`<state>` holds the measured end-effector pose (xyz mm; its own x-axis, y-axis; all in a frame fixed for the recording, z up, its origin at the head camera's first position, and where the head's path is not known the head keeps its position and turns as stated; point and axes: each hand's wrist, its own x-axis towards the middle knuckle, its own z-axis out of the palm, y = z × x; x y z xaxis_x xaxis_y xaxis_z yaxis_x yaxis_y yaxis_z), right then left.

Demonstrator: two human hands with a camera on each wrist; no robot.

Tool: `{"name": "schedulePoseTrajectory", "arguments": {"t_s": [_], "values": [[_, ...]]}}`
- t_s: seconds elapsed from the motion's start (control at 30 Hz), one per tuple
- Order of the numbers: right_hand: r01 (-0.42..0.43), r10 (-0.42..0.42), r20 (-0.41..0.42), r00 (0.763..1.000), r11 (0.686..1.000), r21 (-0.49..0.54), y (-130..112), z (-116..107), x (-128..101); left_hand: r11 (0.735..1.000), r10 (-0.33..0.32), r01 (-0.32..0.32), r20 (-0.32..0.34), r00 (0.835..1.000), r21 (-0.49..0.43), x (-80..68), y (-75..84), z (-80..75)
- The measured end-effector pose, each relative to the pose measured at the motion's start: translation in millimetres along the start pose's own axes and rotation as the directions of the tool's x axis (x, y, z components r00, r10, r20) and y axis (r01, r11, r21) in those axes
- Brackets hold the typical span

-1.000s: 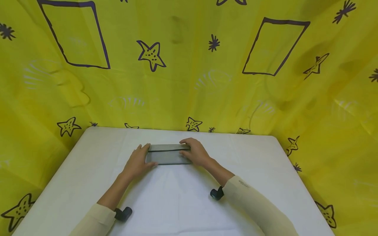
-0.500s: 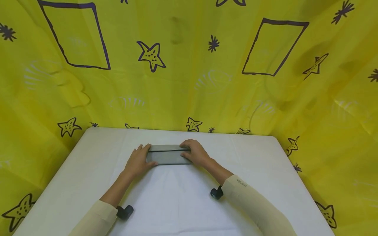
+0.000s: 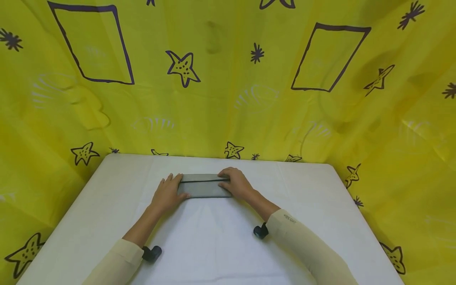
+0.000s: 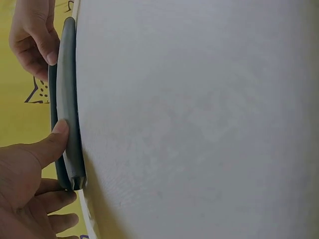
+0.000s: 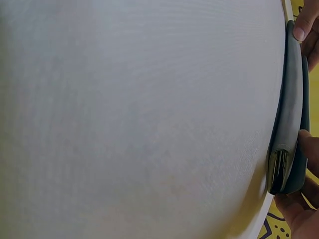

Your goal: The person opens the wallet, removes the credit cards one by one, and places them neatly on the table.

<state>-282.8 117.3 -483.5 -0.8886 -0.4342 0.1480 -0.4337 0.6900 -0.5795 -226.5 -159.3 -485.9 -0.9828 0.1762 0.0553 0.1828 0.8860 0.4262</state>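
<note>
A flat, grey-green long wallet (image 3: 204, 190) lies near the far side of the white table, its flap line running lengthwise. At its left end my left hand (image 3: 167, 196) grips it, thumb along the near edge and fingers at the far corner. My right hand (image 3: 238, 185) holds the other end, with the thumb on the front face and the index finger over the far edge. In the right wrist view the wallet's end (image 5: 278, 169) shows several folded layers. The left wrist view has the left thumb (image 4: 61, 128) pressed against the pale outer layer.
White cloth covers the table (image 3: 213, 241). Behind and around it hangs a yellow curtain (image 3: 221, 111) with starfish and frame drawings. Black camera mounts (image 3: 152, 254) sit at both wrists, below the beige sleeves (image 3: 306, 241).
</note>
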Motion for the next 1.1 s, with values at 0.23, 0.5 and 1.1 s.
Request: {"name": "schedulePoseTrajectory", "arguments": {"t_s": [0.23,0.5,1.1], "values": [[-0.011,0.011,-0.004,1.0,1.0,0.005,3,6,-1,0.999,-0.034,0.034,0.038,0.999,-0.021,-3.7,-1.0,4.2],[-0.034,0.034,-0.036,0.999,0.999,0.007,5,7,2,0.999,-0.033,0.034,0.037,0.999,-0.041,1.6,-3.6,6.5],[-0.03,0.033,-0.107,0.994,0.999,0.026,13,-1,21,0.998,-0.046,0.049,0.057,0.997,-0.049,28.2,-7.2,2.8]]}}
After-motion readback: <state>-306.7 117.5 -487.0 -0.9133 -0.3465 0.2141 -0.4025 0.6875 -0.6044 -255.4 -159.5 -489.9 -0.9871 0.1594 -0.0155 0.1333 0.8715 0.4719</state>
